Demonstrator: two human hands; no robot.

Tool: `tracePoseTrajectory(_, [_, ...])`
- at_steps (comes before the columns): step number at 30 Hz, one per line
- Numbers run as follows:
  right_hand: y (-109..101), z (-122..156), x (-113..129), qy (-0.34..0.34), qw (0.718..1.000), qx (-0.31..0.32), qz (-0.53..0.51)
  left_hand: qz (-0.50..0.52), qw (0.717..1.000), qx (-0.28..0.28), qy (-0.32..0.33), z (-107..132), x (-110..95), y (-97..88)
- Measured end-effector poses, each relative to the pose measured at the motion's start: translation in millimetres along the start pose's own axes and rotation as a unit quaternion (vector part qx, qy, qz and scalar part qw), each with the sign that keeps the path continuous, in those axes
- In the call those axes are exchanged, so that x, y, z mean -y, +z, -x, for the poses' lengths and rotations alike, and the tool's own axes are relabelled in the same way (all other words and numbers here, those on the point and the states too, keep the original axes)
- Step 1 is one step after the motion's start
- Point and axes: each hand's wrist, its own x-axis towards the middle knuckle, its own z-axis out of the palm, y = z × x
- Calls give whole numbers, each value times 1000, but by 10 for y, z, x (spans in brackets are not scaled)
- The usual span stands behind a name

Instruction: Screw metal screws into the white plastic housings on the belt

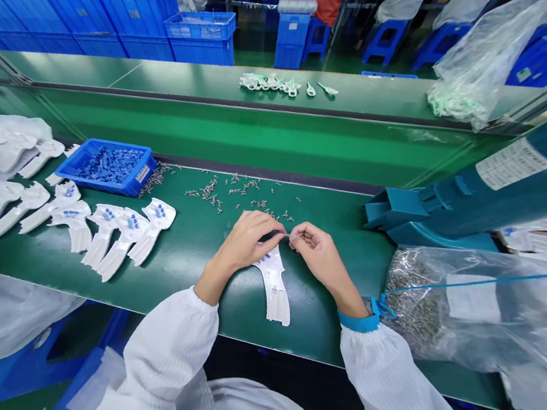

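Note:
My left hand (248,241) and my right hand (316,254) meet over the bench, thumbs and forefingers pinched. A tiny silvery metal part (286,235) shows between their fingertips; its exact shape is too small to make out. Just beneath lies a white curved plastic shell (275,287), its upper end partly hidden by my left hand. Beyond my fingers, small metal parts (208,191) are scattered in loose clusters on the green bench. A blue band circles my right wrist, with a blue cord running off to the right.
White shells with blue pieces (130,230) lie to the left, below a blue tray (102,165) of small blue parts. On the right are a teal machine-like stand (489,173) and a clear bag (417,298) of metal parts. Green-and-white pieces (269,83) sit on the raised shelf.

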Motion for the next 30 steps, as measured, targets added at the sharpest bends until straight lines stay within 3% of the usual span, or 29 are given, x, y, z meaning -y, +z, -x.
tracePoseTrajectory(9, [22,34,39,-63,989,-31,128,4,1000,1,-21,-7,-33,10])
tracePoseTrajectory(18, [45,91,100,-208,932,-43,293,34,998,-11,-59,-31,-58,18])
tracePoseTrajectory(20, [50,93,95,-212,929,-41,300,33,997,-15,-72,-38,-63,13])
tracePoseTrajectory(26, [49,85,111,-162,960,-76,217,24,996,-23,-81,-41,-60,18])
tracePoseTrajectory(30, [56,74,116,-143,965,-70,210,8,997,-29,-75,-27,-48,37])
